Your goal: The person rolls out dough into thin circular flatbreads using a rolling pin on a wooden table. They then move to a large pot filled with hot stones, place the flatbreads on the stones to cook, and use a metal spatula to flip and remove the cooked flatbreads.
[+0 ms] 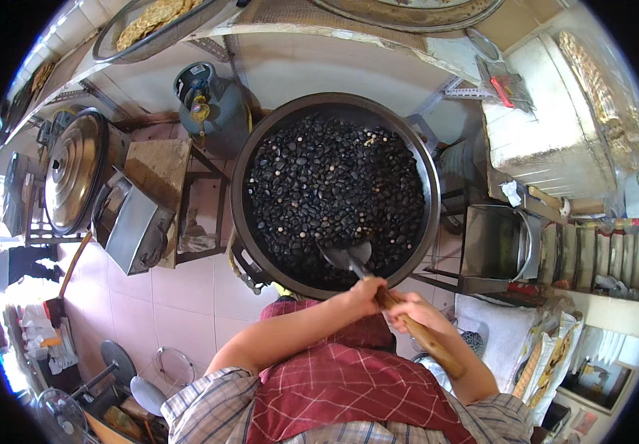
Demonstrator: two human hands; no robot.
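Note:
Both my hands grip the wooden handle (427, 341) of a metal shovel. My left hand (371, 293) holds it near the metal neck, just over the near rim of a large round pan (244, 244). My right hand (415, 312) closes round the handle a little farther back, towards my body. The shovel's blade (344, 256) rests among dark, smooth pebbles (325, 177) in the near part of the pan, its tip partly hidden by them. Small pale round bits lie scattered over the pebbles, with a few yellowish crumbs (372, 139) near the far right side.
A gas cylinder (217, 111) stands beyond the pan's left side. A wooden stand (156, 166) with a metal box (136, 227) is at left, near a lidded pot (75, 169). Right of the pan is a metal container (494, 241). A shelf (319, 30) runs along the far wall.

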